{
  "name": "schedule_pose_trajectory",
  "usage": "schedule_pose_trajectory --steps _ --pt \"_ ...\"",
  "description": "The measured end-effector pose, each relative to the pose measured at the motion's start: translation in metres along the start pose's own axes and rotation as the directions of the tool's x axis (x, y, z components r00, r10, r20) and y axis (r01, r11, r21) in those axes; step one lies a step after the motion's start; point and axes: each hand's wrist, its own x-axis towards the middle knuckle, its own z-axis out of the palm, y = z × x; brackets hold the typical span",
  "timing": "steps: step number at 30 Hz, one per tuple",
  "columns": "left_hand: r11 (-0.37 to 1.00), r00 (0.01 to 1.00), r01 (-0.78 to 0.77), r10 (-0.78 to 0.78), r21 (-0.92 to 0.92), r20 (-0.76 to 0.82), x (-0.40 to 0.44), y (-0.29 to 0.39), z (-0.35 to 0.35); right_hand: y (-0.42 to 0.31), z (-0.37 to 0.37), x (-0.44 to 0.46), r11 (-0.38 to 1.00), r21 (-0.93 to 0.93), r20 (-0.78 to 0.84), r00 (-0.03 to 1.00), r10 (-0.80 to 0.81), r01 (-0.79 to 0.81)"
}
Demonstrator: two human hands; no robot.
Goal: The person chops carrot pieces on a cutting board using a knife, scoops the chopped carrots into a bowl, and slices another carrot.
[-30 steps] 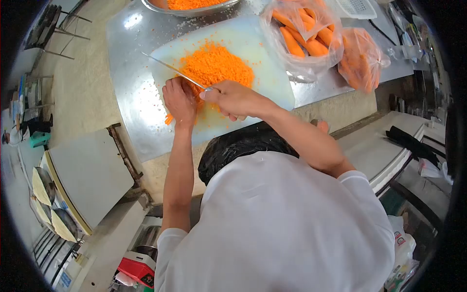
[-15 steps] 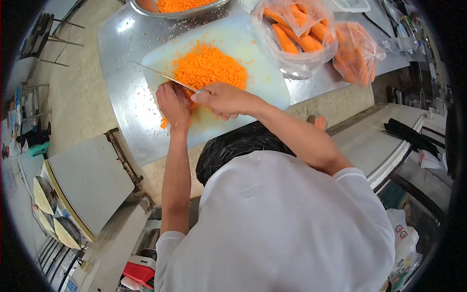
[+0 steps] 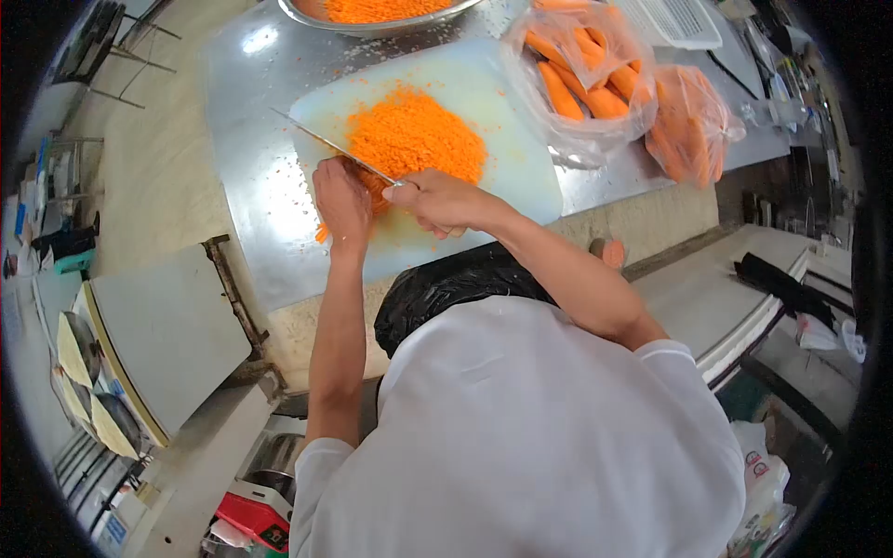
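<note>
My right hand (image 3: 442, 201) is wrapped round the handle of a kitchen knife (image 3: 327, 142), whose blade points to the upper left, just past my left fingers. With fingers curled, my left hand (image 3: 343, 198) presses carrot strips (image 3: 379, 197) against the pale cutting board (image 3: 521, 177). Strip ends poke out at the left of that hand; most of the bunch is hidden by my hands and the blade. Right behind the blade, a heap of finely chopped carrot (image 3: 417, 135) lies on the board, with crumbs scattered about it.
A metal bowl (image 3: 391, 25) of chopped carrot stands at the table's far side. Whole carrots fill an opened plastic bag (image 3: 581, 130) at the board's right; another carrot bag (image 3: 686, 126) lies beyond it. A white basket (image 3: 665, 20) is behind. The steel table (image 3: 244, 121) has bits on it.
The whole view has shifted slightly, so the table sits lower and further right. Both hands keep their places at the carrot strips, and the knife stays close beside my left fingers.
</note>
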Motion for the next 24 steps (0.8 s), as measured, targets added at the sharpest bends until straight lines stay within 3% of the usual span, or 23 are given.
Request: schedule_pose_trajectory --steps 3,9,13,20,23,24 --pt "1.0 1.0 -0.02 0.02 0.0 0.012 -0.006 0.008 -0.013 -0.014 0.003 -0.028 0.999 0.036 -0.018 1.0 0.012 -0.011" --pt "0.968 0.999 0.038 -0.046 0.247 0.028 -0.012 0.005 0.002 0.008 0.015 -0.008 0.993 0.113 -0.055 0.998 0.023 -0.017" --pt "0.973 0.999 0.054 -0.053 0.226 -0.009 -0.015 0.003 0.005 0.003 0.029 -0.033 0.973 0.228 -0.044 0.997 0.057 -0.045" --pt "0.976 0.997 0.063 -0.07 0.21 0.024 -0.013 0.005 0.002 -0.008 0.037 -0.034 0.965 0.251 -0.073 0.993 0.094 -0.073" --pt "0.98 0.998 0.059 -0.063 0.191 0.015 -0.015 0.006 0.0 0.017 0.055 -0.03 0.95 0.311 -0.086 0.995 0.052 -0.023" --pt "0.982 0.998 0.055 -0.057 0.181 0.005 -0.015 0.006 0.001 0.019 0.058 -0.02 0.968 0.252 -0.133 0.991 0.033 0.001"
